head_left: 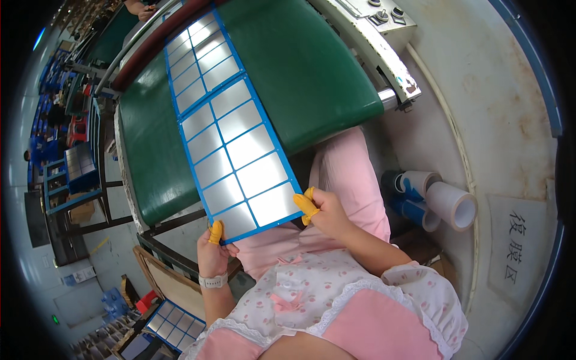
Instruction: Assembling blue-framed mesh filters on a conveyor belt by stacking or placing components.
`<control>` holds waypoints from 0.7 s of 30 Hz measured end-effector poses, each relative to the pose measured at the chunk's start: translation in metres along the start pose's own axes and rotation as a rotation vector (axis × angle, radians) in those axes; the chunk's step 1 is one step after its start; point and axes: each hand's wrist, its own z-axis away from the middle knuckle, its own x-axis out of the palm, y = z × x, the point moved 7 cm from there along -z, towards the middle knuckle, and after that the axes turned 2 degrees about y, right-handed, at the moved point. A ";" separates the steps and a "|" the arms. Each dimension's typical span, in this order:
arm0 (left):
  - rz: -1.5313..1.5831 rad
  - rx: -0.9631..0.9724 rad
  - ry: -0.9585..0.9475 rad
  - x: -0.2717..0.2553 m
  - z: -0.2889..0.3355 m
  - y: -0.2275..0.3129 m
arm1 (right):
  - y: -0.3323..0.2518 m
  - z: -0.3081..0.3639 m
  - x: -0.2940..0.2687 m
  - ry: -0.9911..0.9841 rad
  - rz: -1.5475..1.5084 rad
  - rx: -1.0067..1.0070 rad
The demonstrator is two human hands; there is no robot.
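Note:
A long blue-edged panel (244, 170) with rows of silver rectangles lies on a green conveyor belt (300, 66), its near end reaching past the belt's edge toward my lap. My left hand (214, 252) pinches the near left corner, a yellow finger cot on one finger and a pale watch at the wrist. At the near right corner my right hand (324, 211), with yellow finger cots on its thumb and a finger, grips the panel's edge. A second panel (201, 57) of the same kind lies end to end beyond it, running up to a dark red roller (157, 43).
A metal side frame with a knob box (387, 18) borders the belt's right. White and blue rolls (450, 204) stand by the right wall. Another panel (176, 324) lies low at the left, near a chair back (157, 273). Another person's hand (146, 12) shows beyond the roller.

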 end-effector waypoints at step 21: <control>0.108 -0.051 0.026 0.004 -0.036 0.004 | 0.020 -0.015 0.054 -0.157 -0.057 0.022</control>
